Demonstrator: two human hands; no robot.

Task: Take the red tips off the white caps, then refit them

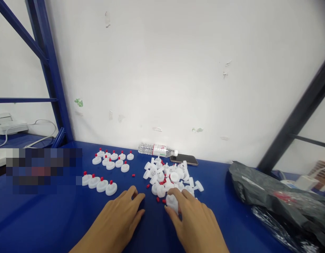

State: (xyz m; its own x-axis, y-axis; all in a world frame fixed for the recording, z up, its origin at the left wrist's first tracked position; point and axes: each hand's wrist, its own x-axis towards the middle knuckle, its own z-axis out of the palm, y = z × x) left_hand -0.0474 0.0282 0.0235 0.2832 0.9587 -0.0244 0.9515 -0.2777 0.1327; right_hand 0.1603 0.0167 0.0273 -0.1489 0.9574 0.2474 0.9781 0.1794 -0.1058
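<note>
My left hand [121,211] hovers low over the blue table, fingers bent and thumb apart from the index finger, with nothing between them. Between the thumb and fingers of my right hand [195,218] is a white round cap [172,202], at the near edge of a loose pile of white plastic parts [174,176]. Small red tips [157,199] lie scattered in and around this pile. To the left, white round caps with red tips [111,188] stand upright in a front row, and several more [110,164] are grouped behind them.
A clear water bottle [157,150] lies on its side against the wall, beside a dark phone [183,159]. Grey and black plastic bags [273,196] cover the right side of the table. Blue metal posts [55,77] rise at the left, with white cables behind.
</note>
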